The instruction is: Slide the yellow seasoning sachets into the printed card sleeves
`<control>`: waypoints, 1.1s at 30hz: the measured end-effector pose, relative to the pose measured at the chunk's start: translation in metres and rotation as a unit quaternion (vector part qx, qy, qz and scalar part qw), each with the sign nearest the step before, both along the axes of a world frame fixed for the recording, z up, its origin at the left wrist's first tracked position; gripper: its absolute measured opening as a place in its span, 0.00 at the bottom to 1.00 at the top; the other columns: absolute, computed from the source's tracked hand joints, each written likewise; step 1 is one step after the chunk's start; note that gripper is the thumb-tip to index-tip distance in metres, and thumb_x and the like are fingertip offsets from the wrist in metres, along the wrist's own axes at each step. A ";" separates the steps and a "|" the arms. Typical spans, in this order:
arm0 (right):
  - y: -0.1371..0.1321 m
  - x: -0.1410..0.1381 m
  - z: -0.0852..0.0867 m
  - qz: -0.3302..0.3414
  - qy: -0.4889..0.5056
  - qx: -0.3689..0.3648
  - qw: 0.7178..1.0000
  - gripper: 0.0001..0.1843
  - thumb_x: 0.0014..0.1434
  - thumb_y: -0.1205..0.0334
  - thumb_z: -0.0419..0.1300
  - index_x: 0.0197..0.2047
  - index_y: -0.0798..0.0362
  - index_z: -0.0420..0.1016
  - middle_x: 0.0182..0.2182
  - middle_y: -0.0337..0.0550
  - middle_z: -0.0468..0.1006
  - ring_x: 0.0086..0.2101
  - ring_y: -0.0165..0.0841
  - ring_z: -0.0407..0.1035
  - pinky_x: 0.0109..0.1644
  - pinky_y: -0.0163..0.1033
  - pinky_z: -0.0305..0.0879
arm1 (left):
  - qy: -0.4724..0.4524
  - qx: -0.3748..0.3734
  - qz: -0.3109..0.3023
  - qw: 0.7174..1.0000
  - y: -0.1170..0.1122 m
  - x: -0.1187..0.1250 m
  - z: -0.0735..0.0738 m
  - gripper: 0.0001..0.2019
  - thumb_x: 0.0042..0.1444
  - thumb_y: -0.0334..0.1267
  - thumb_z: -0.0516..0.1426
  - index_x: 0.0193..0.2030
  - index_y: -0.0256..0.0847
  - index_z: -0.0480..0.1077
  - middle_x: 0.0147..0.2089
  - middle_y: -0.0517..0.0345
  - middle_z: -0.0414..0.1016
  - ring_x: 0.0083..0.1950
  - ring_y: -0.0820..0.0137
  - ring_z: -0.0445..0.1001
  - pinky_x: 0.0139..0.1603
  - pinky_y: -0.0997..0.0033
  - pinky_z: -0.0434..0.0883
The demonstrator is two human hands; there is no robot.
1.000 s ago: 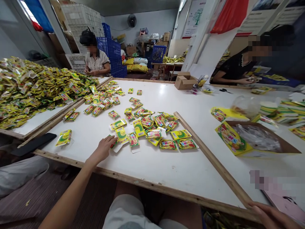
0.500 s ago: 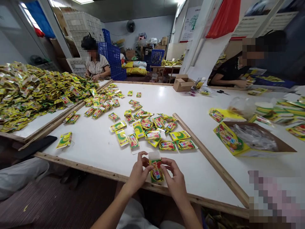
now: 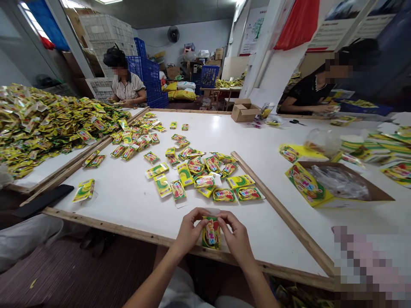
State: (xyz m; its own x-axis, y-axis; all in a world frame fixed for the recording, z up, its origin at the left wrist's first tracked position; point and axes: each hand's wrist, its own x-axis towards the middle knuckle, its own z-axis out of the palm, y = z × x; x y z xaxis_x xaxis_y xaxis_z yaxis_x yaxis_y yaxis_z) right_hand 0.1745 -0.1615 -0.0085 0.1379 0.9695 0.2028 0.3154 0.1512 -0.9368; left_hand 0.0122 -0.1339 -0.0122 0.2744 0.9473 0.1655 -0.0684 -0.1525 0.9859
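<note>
A: What's nearest?
B: The left hand [image 3: 190, 229] and right hand [image 3: 236, 231], each pinching the far end of a small box [image 3: 211, 237] between thumb and fingers, at the near edge of the white table [image 3: 269, 239].

A: Is all of it visible?
B: Fingertips cover its far corners, with a strip of pale flap [image 3: 213, 211] between them. I can't tell whether it touches the tabletop. Its face is green and yellow, with bright lettering running lengthwise.

A: And near right?
B: Pixelation hides whatever lies there. A wooden strip [image 3: 284, 214] slants across the surface, with loose boxes [image 3: 203, 181] in a heap to its left and an open carton [image 3: 306, 186] to its right.

A: Farther off?
B: A big mound [image 3: 58, 122] of yellow-green packs on the left, cut off by the frame. Beyond sit a person in stripes [image 3: 132, 87] and, far right, a person in black [image 3: 308, 93]; what they handle is hard to make out. Blue crates [image 3: 144, 70] and a fan [image 3: 173, 34] stand farthest back.
</note>
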 end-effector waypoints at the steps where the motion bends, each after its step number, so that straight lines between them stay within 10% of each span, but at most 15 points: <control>1: 0.000 0.000 -0.001 -0.007 0.012 0.005 1.000 0.14 0.59 0.50 0.58 0.41 0.52 0.73 0.37 0.47 0.78 0.39 0.39 0.73 0.44 0.41 0.69 | -0.031 -0.016 -0.001 0.999 0.000 0.002 -0.002 0.10 0.56 0.37 0.59 0.45 0.41 0.69 0.40 0.54 0.76 0.43 0.65 0.74 0.45 0.67 0.70; 20: -0.001 -0.006 0.007 -0.043 -0.026 0.004 0.999 0.13 0.58 0.52 0.59 0.37 0.53 0.75 0.30 0.43 0.77 0.30 0.35 0.71 0.37 0.38 0.68 | 0.039 -0.027 0.075 0.996 -0.001 0.015 0.012 0.06 0.54 0.36 0.59 0.36 0.36 0.74 0.32 0.56 0.75 0.33 0.70 0.71 0.36 0.72 0.68; 33: -0.019 -0.008 -0.008 -0.012 0.041 0.007 0.999 0.13 0.58 0.50 0.60 0.38 0.51 0.76 0.36 0.45 0.79 0.38 0.39 0.73 0.43 0.42 0.71 | 0.042 0.024 0.011 0.999 -0.013 0.001 0.003 0.06 0.56 0.35 0.59 0.40 0.40 0.76 0.39 0.53 0.76 0.42 0.65 0.74 0.45 0.67 0.70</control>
State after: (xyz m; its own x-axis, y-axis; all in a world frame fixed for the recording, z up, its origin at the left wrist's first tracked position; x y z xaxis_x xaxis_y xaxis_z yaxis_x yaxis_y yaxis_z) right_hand 0.1669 -0.1803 -0.0163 0.1779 0.9628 0.2035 0.2421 0.1576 -0.9574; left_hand 0.0136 -0.1473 -0.0094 0.2683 0.9449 0.1876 0.0175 -0.1995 0.9797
